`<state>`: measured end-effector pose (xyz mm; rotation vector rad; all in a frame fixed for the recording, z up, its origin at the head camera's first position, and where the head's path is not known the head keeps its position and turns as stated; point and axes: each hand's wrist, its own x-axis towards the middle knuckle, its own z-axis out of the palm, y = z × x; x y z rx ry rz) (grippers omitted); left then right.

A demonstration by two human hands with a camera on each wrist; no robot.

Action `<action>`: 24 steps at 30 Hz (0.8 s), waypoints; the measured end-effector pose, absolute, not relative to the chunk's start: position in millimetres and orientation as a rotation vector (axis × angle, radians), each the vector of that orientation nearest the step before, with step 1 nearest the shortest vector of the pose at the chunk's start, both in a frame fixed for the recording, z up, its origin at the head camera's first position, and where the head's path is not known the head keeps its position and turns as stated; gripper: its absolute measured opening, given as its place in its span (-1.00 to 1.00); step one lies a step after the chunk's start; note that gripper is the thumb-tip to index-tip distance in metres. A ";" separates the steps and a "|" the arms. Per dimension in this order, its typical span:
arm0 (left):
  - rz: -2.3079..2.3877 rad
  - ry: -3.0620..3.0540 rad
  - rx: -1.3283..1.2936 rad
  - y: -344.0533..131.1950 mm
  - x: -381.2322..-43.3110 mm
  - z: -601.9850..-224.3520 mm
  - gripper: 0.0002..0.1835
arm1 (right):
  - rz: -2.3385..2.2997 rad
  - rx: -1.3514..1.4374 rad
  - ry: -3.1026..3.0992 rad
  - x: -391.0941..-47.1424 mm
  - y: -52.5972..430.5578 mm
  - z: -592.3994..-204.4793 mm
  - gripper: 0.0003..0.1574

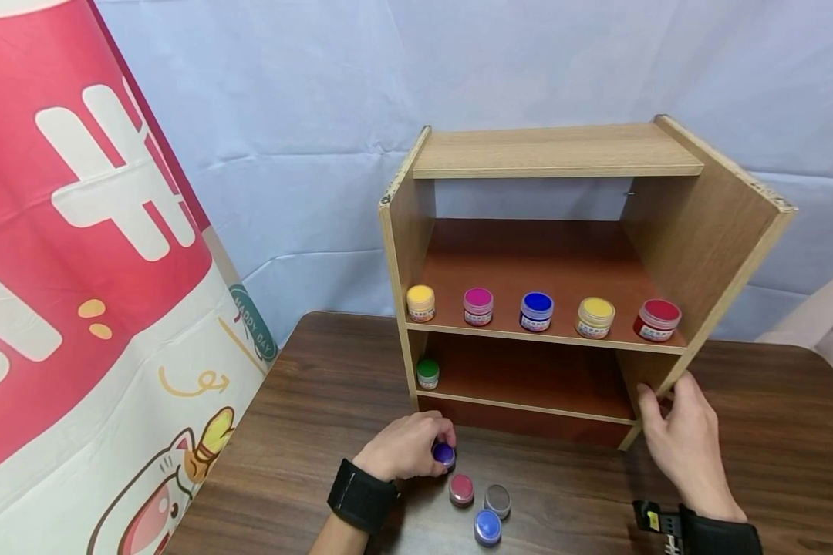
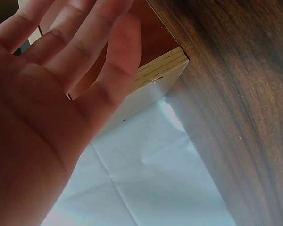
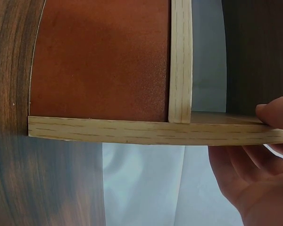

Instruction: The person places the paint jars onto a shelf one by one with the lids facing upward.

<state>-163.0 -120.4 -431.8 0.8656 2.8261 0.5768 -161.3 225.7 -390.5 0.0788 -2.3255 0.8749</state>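
Observation:
My left hand (image 1: 413, 447) is low over the table in front of the shelf's left end, its thumb and fingertips around a small purple-lidded jar (image 1: 444, 455). That jar is hidden in the left wrist view, where the left hand's palm (image 2: 33, 117) and fingers show. My right hand (image 1: 687, 443) grips the right side panel of the wooden shelf (image 1: 558, 158) near its bottom. In the right wrist view, the thumb lies inside the panel (image 3: 132, 132) and the fingers outside. Near the left hand stand small jars with a red lid (image 1: 461, 489), grey lid (image 1: 497, 500) and blue lid (image 1: 487, 527).
Along the middle board stand a yellow jar (image 1: 420, 303), a magenta jar (image 1: 478, 306), a blue jar (image 1: 536, 311), another yellow jar (image 1: 595, 317) and a red jar (image 1: 657, 319). A green-lidded jar (image 1: 427, 373) stands on the lower board's left end. Light cloth (image 1: 305, 154) hangs behind.

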 end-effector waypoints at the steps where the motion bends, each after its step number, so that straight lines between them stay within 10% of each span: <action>1: 0.577 2.825 0.866 -120.5 -163.1 -432.0 -0.75 | 0.876 0.079 -2.325 -161.3 225.8 -390.5 -0.52; 24: 0.671 2.901 0.975 -120.9 -162.7 -429.2 -0.74 | 0.861 0.079 -2.316 -161.3 225.1 -392.0 -0.48</action>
